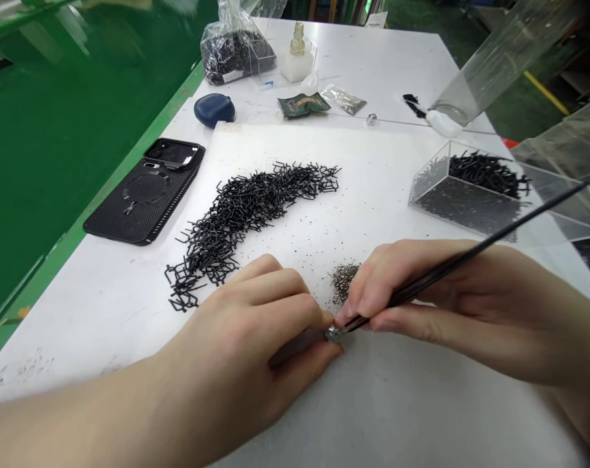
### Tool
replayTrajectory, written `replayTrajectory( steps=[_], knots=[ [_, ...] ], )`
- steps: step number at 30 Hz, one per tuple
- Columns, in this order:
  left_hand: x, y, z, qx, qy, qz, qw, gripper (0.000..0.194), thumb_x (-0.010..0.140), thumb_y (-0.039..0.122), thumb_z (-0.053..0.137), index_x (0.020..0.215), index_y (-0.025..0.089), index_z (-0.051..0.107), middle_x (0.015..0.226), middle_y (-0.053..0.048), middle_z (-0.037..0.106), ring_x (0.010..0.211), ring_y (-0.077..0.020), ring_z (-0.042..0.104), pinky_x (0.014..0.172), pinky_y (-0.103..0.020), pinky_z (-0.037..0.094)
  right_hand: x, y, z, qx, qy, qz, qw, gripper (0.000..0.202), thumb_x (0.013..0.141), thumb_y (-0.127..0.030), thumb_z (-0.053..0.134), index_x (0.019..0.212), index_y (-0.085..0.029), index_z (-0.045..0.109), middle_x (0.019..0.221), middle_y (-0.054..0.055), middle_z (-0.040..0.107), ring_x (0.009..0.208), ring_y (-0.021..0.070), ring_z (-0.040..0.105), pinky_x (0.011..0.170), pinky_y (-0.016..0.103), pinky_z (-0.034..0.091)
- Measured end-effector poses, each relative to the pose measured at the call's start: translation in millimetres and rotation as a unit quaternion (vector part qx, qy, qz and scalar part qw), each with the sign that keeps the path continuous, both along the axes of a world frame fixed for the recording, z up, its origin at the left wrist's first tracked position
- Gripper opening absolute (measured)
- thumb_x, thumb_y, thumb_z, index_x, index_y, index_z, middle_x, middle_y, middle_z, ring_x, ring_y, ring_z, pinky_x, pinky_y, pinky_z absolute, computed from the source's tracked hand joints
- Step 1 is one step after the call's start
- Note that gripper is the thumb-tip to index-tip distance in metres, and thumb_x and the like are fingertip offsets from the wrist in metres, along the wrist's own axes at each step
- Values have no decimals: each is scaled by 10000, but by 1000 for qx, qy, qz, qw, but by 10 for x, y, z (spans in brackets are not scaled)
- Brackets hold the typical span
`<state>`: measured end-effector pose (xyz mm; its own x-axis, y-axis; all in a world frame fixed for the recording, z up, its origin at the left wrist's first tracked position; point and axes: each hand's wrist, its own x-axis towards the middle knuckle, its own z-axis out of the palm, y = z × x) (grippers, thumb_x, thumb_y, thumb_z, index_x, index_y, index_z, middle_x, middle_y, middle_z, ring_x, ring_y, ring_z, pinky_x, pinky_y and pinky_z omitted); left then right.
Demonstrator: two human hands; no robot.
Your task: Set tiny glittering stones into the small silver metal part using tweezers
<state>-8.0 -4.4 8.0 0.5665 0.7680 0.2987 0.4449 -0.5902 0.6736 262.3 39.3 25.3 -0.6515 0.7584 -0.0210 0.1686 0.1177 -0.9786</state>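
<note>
Between thumb and forefinger, my left hand [255, 331] pinches a small shiny metal piece [332, 333] just above the white work surface. My right hand [436, 305] grips black tweezers [451, 266], their tips pointing down-left and reaching the metal piece. Whether the tips hold anything is too small to tell. Right behind the fingers lies a little heap of tiny metallic bits [344, 279]. Beyond my left hand, a curved pile of thin, bent black pieces [250, 208] spreads over the white surface.
A black phone case [146, 188] lies at the left, near a dark blue rounded object [214, 110]. At the right stands a clear box [470, 195] of black pieces. Farther back are a filled plastic bag [233, 52], a green packet [303, 104] and a clear cylinder [499, 65].
</note>
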Motion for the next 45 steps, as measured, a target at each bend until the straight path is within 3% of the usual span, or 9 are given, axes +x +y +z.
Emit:
replayTrajectory(
  steps=[6, 9, 13, 18, 23, 27, 35, 41, 45],
  knots=[
    [5, -9, 19, 0, 14, -5, 1000, 154, 1087, 102, 739, 964, 139, 823, 838, -13, 725, 832, -177, 650, 757, -299, 587, -6, 1, 2, 3, -8, -4, 1000, 88, 980, -213, 914, 1004, -295, 895, 1023, 16, 919, 981, 212, 897, 858, 237, 730],
    [21, -44, 29, 61, 39, -11, 997, 224, 1110, 84, 690, 907, 145, 764, 874, -38, 739, 829, -187, 649, 764, -340, 600, 9, 0, 2, 14, -23, -2, 1000, 104, 968, -226, 928, 1031, -306, 905, 1029, 20, 918, 991, 234, 898, 857, 264, 736],
    [13, -116, 31, 151, 82, -30, 985, 203, 1137, 48, 653, 1045, 183, 774, 922, -37, 774, 826, -198, 676, 732, -366, 626, 11, 1, -1, 24, -32, 5, 999, 117, 972, -226, 920, 1051, -311, 902, 1035, 15, 912, 987, 233, 891, 857, 267, 730],
    [-13, -193, -4, 167, 97, -15, 981, 202, 1135, 70, 640, 1094, 212, 777, 927, -43, 793, 826, -223, 714, 695, -381, 675, -20, -12, 12, 24, -25, 7, 999, 89, 994, -221, 900, 1043, -294, 893, 1022, 9, 903, 961, 210, 882, 860, 244, 712],
    [1, -237, -22, 213, 100, -4, 972, 326, 1185, 70, 459, 1078, 174, 748, 953, -69, 800, 853, -242, 735, 773, -423, 708, -42, -12, 46, 23, -16, 9, 1000, 75, 982, -230, 911, 1030, -282, 888, 987, -2, 893, 922, 180, 867, 838, 206, 704],
    [-7, -249, -22, 216, 104, -8, 971, 324, 1197, 62, 431, 1129, 145, 737, 964, -72, 793, 874, -248, 734, 781, -424, 702, -63, 5, 66, 18, -18, 7, 1000, 36, 987, -236, 897, 1001, -262, 877, 970, 1, 892, 908, 172, 867, 833, 195, 707],
    [-28, -244, -34, 206, 86, -23, 975, 180, 1134, 30, 587, 1207, 73, 746, 1019, -110, 822, 865, -259, 715, 689, -443, 682, -49, 5, 66, 5, -12, 0, 1000, 20, 1008, -257, 886, 997, -244, 876, 956, 26, 893, 892, 196, 880, 805, 224, 720],
    [-22, -212, 27, 170, 113, -22, 979, 199, 1104, 64, 658, 1175, 195, 790, 947, -50, 787, 826, -232, 732, 700, -395, 716, -44, 7, 45, 13, -13, 0, 1000, 14, 1012, -249, 888, 1002, -258, 890, 974, 21, 900, 902, 196, 879, 816, 232, 714],
    [-24, -183, -3, 155, 110, -21, 982, 165, 1102, 66, 704, 1146, 200, 788, 920, -29, 761, 800, -206, 719, 687, -353, 685, -42, 17, 46, 8, -13, 0, 1000, 36, 1004, -289, 910, 992, -258, 896, 962, 29, 897, 892, 208, 874, 800, 248, 706]
  ],
)
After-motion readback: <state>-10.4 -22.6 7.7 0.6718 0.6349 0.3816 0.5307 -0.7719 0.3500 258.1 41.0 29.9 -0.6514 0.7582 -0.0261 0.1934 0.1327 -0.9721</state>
